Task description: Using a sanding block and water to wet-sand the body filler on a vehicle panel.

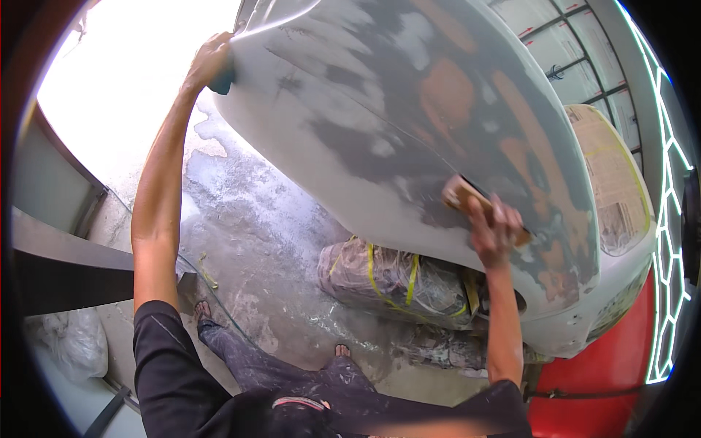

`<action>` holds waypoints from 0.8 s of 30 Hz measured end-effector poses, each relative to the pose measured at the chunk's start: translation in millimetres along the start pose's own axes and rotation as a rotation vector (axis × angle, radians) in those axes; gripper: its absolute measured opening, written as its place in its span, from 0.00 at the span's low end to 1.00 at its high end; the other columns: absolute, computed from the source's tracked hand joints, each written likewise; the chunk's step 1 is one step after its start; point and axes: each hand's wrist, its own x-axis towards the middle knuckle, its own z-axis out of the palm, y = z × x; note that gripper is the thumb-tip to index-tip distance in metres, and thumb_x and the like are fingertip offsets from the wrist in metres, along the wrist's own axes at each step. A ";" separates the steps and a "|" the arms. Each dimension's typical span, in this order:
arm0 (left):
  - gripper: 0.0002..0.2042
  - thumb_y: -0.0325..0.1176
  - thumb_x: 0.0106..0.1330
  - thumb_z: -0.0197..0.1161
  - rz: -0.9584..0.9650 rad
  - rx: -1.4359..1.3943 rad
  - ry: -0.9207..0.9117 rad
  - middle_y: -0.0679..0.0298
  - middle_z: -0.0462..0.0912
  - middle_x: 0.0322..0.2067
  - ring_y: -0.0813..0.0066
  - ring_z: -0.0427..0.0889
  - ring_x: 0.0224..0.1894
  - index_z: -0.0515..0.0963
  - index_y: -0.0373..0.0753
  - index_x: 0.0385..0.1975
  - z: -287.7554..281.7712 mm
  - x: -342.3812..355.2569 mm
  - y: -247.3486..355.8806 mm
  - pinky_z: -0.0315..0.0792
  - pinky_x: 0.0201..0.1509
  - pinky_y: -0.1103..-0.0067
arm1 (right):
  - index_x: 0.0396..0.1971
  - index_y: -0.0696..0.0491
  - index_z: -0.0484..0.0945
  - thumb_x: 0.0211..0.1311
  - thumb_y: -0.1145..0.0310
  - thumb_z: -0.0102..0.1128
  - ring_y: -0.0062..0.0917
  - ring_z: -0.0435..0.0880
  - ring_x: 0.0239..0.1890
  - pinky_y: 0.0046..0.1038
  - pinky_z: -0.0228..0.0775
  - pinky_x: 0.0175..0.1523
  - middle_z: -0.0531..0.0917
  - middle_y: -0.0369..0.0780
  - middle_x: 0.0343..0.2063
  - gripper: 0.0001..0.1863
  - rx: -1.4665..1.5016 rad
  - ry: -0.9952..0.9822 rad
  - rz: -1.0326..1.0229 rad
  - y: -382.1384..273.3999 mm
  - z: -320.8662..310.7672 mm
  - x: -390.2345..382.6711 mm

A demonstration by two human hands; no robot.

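Note:
A large curved car body panel slopes across the view, with patches of white, grey and tan filler and a thin seam running along it. My right hand, a little smeared by motion, grips a long tan sanding block laid against the panel's lower right part. At the far left end of the panel, my left hand is closed on a teal pad-like thing beside the panel's edge. Most of that teal thing is hidden, so its exact kind cannot be made out.
Below the panel sits a wheel wrapped in clear plastic with yellow tape. Brown paper masks a window at the right. A red surface lies at lower right. A hose crosses the dusty floor; a plastic bag is at left.

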 end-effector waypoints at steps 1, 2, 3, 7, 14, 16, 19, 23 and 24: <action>0.20 0.43 0.76 0.50 0.047 0.025 0.034 0.55 0.84 0.53 0.60 0.84 0.55 0.84 0.43 0.56 3.4 3.4 3.6 0.77 0.61 0.63 | 0.70 0.31 0.78 0.64 0.76 0.63 0.36 0.75 0.56 0.42 0.70 0.61 0.81 0.39 0.59 0.35 -0.022 0.001 -0.018 35.5 -17.1 -50.6; 0.18 0.40 0.76 0.50 0.098 0.028 0.031 0.56 0.85 0.52 0.59 0.84 0.54 0.85 0.42 0.53 3.2 8.5 -8.0 0.77 0.62 0.62 | 0.70 0.32 0.79 0.65 0.75 0.63 0.37 0.75 0.56 0.43 0.69 0.62 0.81 0.40 0.59 0.34 -0.022 -0.011 0.002 39.4 -22.7 -65.5; 0.17 0.37 0.75 0.49 0.058 -0.066 0.017 0.56 0.85 0.50 0.60 0.83 0.53 0.84 0.42 0.51 16.5 2.9 8.1 0.75 0.64 0.63 | 0.70 0.32 0.79 0.65 0.75 0.62 0.38 0.75 0.55 0.44 0.69 0.62 0.81 0.41 0.59 0.34 -0.052 -0.054 0.013 45.1 -36.5 -69.0; 0.17 0.37 0.71 0.48 0.126 -0.020 0.016 0.58 0.84 0.51 0.60 0.78 0.60 0.83 0.43 0.50 15.4 -9.8 -3.0 0.72 0.69 0.58 | 0.70 0.32 0.79 0.66 0.70 0.63 0.37 0.75 0.54 0.44 0.70 0.60 0.81 0.40 0.57 0.32 -0.087 0.067 0.031 -47.0 17.3 99.1; 0.18 0.42 0.73 0.52 0.173 -0.001 -0.146 0.59 0.82 0.60 0.59 0.79 0.64 0.84 0.47 0.56 29.4 1.4 17.5 0.71 0.72 0.59 | 0.67 0.41 0.81 0.66 0.69 0.59 0.30 0.75 0.52 0.39 0.66 0.56 0.78 0.36 0.49 0.28 -0.038 0.214 -0.049 -182.4 126.9 424.7; 0.19 0.42 0.73 0.52 0.131 -0.029 -0.125 0.58 0.82 0.61 0.59 0.79 0.63 0.84 0.47 0.57 41.0 2.0 6.2 0.71 0.72 0.59 | 0.67 0.41 0.81 0.66 0.68 0.60 0.31 0.75 0.52 0.40 0.65 0.57 0.78 0.37 0.49 0.28 0.071 0.225 -0.036 -186.2 133.3 416.6; 0.19 0.41 0.73 0.53 0.051 -0.011 -0.178 0.57 0.82 0.61 0.60 0.81 0.61 0.83 0.47 0.59 11.2 13.8 -38.5 0.72 0.71 0.60 | 0.71 0.37 0.78 0.66 0.70 0.60 0.32 0.75 0.50 0.40 0.68 0.60 0.78 0.38 0.50 0.32 0.135 0.221 -0.086 -164.8 107.7 338.9; 0.18 0.38 0.76 0.51 -0.087 0.014 -0.095 0.58 0.82 0.59 0.58 0.81 0.61 0.84 0.46 0.58 -11.8 12.7 -22.3 0.74 0.69 0.59 | 0.75 0.28 0.72 0.69 0.71 0.59 0.29 0.74 0.53 0.38 0.70 0.61 0.78 0.35 0.54 0.35 0.011 0.096 -0.070 -32.9 40.9 119.2; 0.19 0.38 0.77 0.50 -0.097 0.026 -0.145 0.56 0.81 0.62 0.57 0.81 0.63 0.83 0.46 0.60 -12.9 19.5 -18.1 0.73 0.70 0.58 | 0.75 0.27 0.72 0.68 0.73 0.59 0.30 0.74 0.55 0.39 0.69 0.61 0.78 0.35 0.56 0.37 -0.018 0.009 -0.026 7.7 10.8 59.7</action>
